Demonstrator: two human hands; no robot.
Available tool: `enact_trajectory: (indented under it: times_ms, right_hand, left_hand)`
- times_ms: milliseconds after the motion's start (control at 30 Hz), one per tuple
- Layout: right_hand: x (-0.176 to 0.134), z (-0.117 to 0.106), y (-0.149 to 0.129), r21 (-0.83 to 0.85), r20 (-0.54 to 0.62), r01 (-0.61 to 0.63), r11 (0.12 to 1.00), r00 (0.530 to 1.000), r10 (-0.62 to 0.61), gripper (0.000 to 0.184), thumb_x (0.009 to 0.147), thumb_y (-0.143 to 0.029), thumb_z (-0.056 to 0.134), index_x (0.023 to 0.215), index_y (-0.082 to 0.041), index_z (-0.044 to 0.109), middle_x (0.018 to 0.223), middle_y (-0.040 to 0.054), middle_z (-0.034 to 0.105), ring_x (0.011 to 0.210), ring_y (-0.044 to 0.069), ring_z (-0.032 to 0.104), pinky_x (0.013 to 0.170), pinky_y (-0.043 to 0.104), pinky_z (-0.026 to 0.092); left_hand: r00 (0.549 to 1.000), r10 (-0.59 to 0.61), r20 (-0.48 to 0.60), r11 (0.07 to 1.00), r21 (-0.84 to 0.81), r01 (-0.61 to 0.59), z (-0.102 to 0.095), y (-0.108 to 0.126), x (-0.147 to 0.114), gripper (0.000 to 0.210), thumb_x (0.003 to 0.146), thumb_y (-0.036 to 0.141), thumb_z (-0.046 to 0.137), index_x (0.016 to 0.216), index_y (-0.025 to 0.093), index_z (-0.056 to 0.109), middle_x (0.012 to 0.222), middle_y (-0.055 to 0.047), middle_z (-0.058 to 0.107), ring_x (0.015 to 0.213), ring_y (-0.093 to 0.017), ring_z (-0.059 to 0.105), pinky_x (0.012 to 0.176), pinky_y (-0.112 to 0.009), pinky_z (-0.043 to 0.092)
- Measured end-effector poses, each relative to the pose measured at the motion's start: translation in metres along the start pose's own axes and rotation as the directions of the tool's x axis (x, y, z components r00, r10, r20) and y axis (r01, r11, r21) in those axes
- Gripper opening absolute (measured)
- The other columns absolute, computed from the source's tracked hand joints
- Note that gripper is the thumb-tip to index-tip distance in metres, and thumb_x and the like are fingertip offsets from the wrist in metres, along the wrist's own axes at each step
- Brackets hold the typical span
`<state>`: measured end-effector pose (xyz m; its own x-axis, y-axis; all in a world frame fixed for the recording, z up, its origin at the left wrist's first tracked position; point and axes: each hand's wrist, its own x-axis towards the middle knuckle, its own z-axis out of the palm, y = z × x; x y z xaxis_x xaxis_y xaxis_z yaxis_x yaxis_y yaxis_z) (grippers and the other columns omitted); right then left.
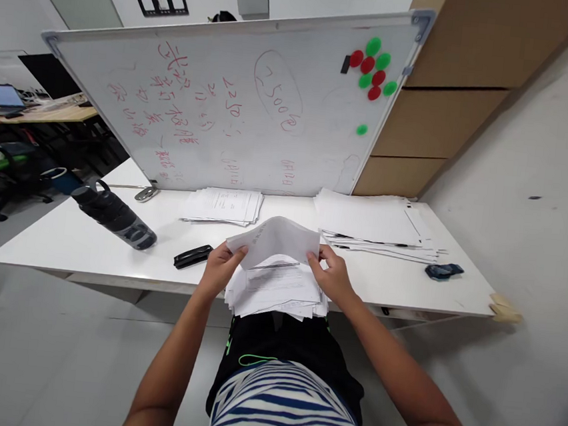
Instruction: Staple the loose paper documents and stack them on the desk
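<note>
Both my hands hold a sheet of paper (281, 239) by its two sides, and it bows upward in the middle. My left hand (222, 266) pinches the left edge between thumb and fingers. At the right edge, my right hand (331, 273) grips it the same way. Below the raised sheet, a stack of printed papers (281, 293) lies at the table's front edge, its sheets unevenly aligned. A thin dark strip crosses the stack's top; I cannot tell what it is. Just left of my left hand rests a black stapler (193, 256).
On the white table (60, 245) are a dark water bottle (117, 218), a printed paper pile (224, 205), a larger paper pile (368, 218) and a small dark packet (443, 271). Behind stands a whiteboard (311, 142) with magnets. Cardboard boxes (418, 122) are stacked right. A person sits far left.
</note>
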<state>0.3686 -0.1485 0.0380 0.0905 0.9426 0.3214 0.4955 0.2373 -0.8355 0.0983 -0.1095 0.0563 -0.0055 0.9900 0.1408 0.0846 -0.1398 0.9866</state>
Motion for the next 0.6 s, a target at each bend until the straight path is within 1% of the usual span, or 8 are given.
enact_trajectory:
  times_ms: [67, 133, 233, 300, 367, 467, 533, 600]
  right_hand:
    - [-0.003, 0.008, 0.005, -0.037, -0.022, -0.044, 0.998, 0.999, 0.043, 0.028, 0.093, -0.048, 0.05, 0.087, -0.023, 0.061, 0.074, 0.0014, 0.062, 0.07, 0.019, 0.057, 0.066, 0.029, 0.043]
    - [-0.007, 0.016, 0.013, -0.127, -0.074, -0.063, 0.99, 0.996, 0.053, 0.031, 0.094, -0.049, 0.048, 0.081, -0.022, 0.059, 0.072, 0.0028, 0.062, 0.069, 0.02, 0.057, 0.066, 0.031, 0.043]
    - [-0.014, 0.024, 0.024, -0.262, -0.153, -0.015, 0.965, 0.988, -0.026, 0.033, 0.095, -0.047, 0.045, 0.078, -0.022, 0.058, 0.073, 0.006, 0.063, 0.072, 0.021, 0.058, 0.069, 0.033, 0.043]
    - [-0.016, 0.025, 0.027, -0.292, -0.147, -0.009, 0.957, 0.989, -0.035, 0.035, 0.096, -0.048, 0.043, 0.074, -0.023, 0.055, 0.069, 0.0052, 0.061, 0.069, 0.02, 0.056, 0.066, 0.032, 0.042]
    - [-0.015, 0.024, 0.028, -0.286, -0.115, -0.019, 0.958, 0.993, -0.015, 0.038, 0.096, -0.05, 0.042, 0.071, -0.023, 0.051, 0.064, 0.0028, 0.056, 0.064, 0.019, 0.054, 0.062, 0.03, 0.039]
    - [-0.015, 0.019, 0.024, -0.238, -0.068, -0.026, 0.971, 0.998, 0.01, 0.038, 0.095, -0.051, 0.045, 0.068, -0.024, 0.047, 0.061, -0.0003, 0.05, 0.06, 0.017, 0.05, 0.06, 0.029, 0.038]
    - [-0.016, 0.015, 0.02, -0.158, -0.03, -0.052, 0.986, 0.998, 0.047, 0.038, 0.093, -0.052, 0.049, 0.068, -0.024, 0.047, 0.059, -0.0023, 0.048, 0.058, 0.016, 0.047, 0.058, 0.028, 0.037]
    - [-0.019, 0.01, 0.018, -0.026, 0.019, -0.11, 0.994, 0.994, 0.11, 0.037, 0.092, -0.054, 0.052, 0.072, -0.023, 0.052, 0.059, -0.0033, 0.049, 0.057, 0.015, 0.047, 0.056, 0.027, 0.037]
  left_hand:
    - [1.0, -0.002, -0.017, 1.0, 0.009, 0.003, 0.002, -0.006, 0.001, 0.04, 0.071, 0.047, 0.079, 0.098, 0.018, 0.074, 0.101, -0.009, 0.075, 0.099, -0.027, 0.067, 0.088, -0.04, 0.053]
    - [0.999, -0.039, 0.0, 0.999, 0.018, 0.039, 0.003, -0.014, 0.004, 0.04, 0.072, 0.048, 0.078, 0.098, 0.018, 0.074, 0.1, -0.009, 0.075, 0.097, -0.026, 0.067, 0.087, -0.039, 0.052]
    - [0.997, -0.077, 0.018, 0.997, -0.007, 0.077, 0.003, -0.023, 0.007, 0.041, 0.072, 0.049, 0.077, 0.099, 0.017, 0.074, 0.101, -0.009, 0.075, 0.098, -0.026, 0.067, 0.088, -0.039, 0.051]
    - [0.996, -0.089, 0.016, 0.995, -0.047, 0.089, 0.004, -0.027, 0.01, 0.043, 0.071, 0.048, 0.079, 0.1, 0.017, 0.073, 0.103, -0.009, 0.075, 0.098, -0.025, 0.067, 0.088, -0.038, 0.051]
    - [0.994, -0.105, 0.01, 0.99, -0.098, 0.106, 0.004, -0.028, 0.011, 0.045, 0.069, 0.048, 0.08, 0.101, 0.017, 0.073, 0.102, -0.009, 0.075, 0.094, -0.023, 0.067, 0.085, -0.036, 0.051]
    - [0.992, -0.126, -0.007, 0.978, -0.17, 0.123, 0.004, -0.027, 0.01, 0.046, 0.068, 0.047, 0.081, 0.101, 0.017, 0.071, 0.099, -0.008, 0.074, 0.088, -0.02, 0.067, 0.08, -0.033, 0.051]
    - [0.992, -0.129, -0.012, 0.975, -0.185, 0.125, 0.002, -0.028, 0.007, 0.045, 0.068, 0.046, 0.081, 0.1, 0.017, 0.07, 0.098, -0.008, 0.073, 0.087, -0.019, 0.067, 0.079, -0.032, 0.051]
    - [0.992, -0.118, -0.042, 0.979, -0.174, 0.109, -0.005, -0.029, 0.005, 0.044, 0.068, 0.044, 0.082, 0.099, 0.017, 0.069, 0.097, -0.008, 0.072, 0.088, -0.019, 0.066, 0.081, -0.032, 0.051]
